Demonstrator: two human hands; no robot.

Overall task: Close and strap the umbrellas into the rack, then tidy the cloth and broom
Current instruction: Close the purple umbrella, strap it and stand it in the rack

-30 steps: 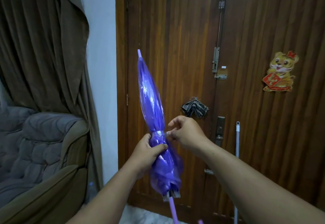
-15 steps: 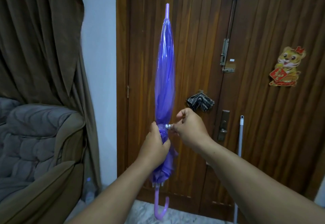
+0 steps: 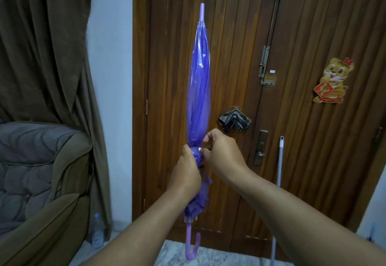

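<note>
Purple umbrella point(image 3: 198, 90) stood near upright in front of the door point(image 3: 229, 56), tip up, hook handle down by the floor. Left hand point(image 3: 186, 171) gripped the folded canopy low down; right hand point(image 3: 223, 155) pinched the strap w/ its snap point(image 3: 200, 149) just above the left fist, touching the canopy's right side. Next move probably turns on pressing the snap sideways, across the umbrella's long axis, right hand nearer.

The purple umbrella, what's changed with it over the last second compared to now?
The purple umbrella swung from leaning left to standing upright, tip up. Its hooked handle, cut off before, now shows at the bottom. The left hand kept its grip round the bunched canopy, and the right hand stayed pinching at the strap. The cloth on the door and the broom didn't move.
</note>
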